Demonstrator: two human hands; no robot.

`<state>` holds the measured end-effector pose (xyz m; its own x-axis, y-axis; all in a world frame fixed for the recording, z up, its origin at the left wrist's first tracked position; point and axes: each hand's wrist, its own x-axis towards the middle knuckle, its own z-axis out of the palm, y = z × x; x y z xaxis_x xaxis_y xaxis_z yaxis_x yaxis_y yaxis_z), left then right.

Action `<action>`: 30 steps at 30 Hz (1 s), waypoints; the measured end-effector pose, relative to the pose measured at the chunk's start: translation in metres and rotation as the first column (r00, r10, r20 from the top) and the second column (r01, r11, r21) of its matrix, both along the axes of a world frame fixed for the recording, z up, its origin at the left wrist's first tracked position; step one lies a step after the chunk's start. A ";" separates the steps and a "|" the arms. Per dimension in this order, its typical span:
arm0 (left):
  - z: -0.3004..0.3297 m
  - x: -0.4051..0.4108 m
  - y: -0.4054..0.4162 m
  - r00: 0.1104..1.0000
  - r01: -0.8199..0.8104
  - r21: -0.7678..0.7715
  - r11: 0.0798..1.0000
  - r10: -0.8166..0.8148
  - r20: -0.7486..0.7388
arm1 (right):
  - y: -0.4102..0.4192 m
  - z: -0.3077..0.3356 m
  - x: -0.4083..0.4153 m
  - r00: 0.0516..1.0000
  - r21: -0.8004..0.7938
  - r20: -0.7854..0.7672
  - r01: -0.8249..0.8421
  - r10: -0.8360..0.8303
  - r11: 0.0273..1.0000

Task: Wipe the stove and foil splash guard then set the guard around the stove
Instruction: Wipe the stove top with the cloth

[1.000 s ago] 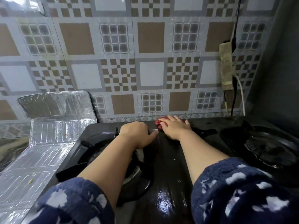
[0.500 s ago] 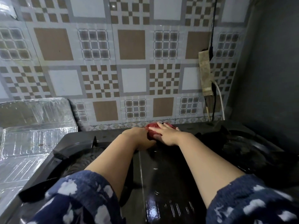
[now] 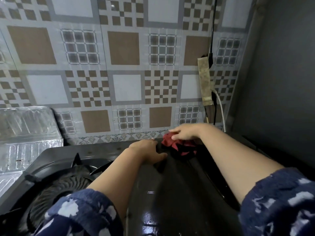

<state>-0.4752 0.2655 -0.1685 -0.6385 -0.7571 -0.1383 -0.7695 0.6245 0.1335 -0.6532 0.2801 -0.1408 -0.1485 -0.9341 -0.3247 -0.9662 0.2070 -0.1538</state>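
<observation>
A black glossy gas stove (image 3: 170, 193) fills the lower middle of the head view, with its left burner (image 3: 68, 181) showing under my left arm. My right hand (image 3: 184, 133) presses a crumpled red cloth (image 3: 177, 145) onto the stove's back edge, fingers spread over it. Just to the cloth's left, my left hand (image 3: 148, 150) rests flat on the stove top with fingers relaxed. The silver foil splash guard (image 3: 25, 133) leans against the tiled wall at the far left, partly lying on the counter.
A patterned tile wall (image 3: 126, 74) stands close behind the stove. A power strip (image 3: 205, 82) with black and white cables hangs on the wall at the right. A dark grey side wall (image 3: 281, 82) closes off the right.
My right hand has slid the red cloth to the right along the stove's back edge. My left hand has stayed near the middle. The view has shifted to the right.
</observation>
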 end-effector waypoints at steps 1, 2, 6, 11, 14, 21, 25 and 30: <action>-0.001 -0.001 -0.001 1.000 0.007 0.000 1.000 -0.006 -0.011 | 0.001 0.003 -0.008 0.998 0.003 -0.005 -0.067 0.067 0.998; -0.003 -0.002 -0.002 1.000 0.014 0.002 1.000 -0.014 -0.016 | 0.003 0.003 -0.015 0.993 0.031 -0.008 -0.118 0.118 0.993; -0.008 -0.003 -0.007 1.000 0.020 0.020 1.000 -0.020 0.016 | 0.006 -0.019 -0.037 0.975 0.122 -0.011 -0.219 0.222 0.968; -0.005 -0.007 -0.014 0.998 -0.017 0.028 0.999 0.015 0.060 | -0.004 -0.022 -0.060 0.965 0.144 0.037 -0.261 0.258 0.955; -0.005 -0.009 -0.013 0.997 -0.045 0.051 0.998 0.042 0.058 | -0.004 -0.021 -0.076 0.980 0.167 0.040 -0.200 0.196 0.965; -0.004 -0.023 -0.003 0.995 -0.097 0.087 0.991 0.100 -0.027 | 0.009 -0.005 -0.111 0.990 0.174 0.127 -0.082 0.061 0.981; -0.003 -0.048 0.004 0.998 0.010 0.018 1.000 -0.008 -0.068 | 0.004 -0.005 -0.094 0.948 0.062 0.308 -0.099 0.076 0.993; -0.008 -0.068 0.009 0.996 0.059 0.019 0.998 -0.058 -0.067 | 0.003 -0.023 -0.110 0.979 0.108 0.141 -0.162 0.146 0.981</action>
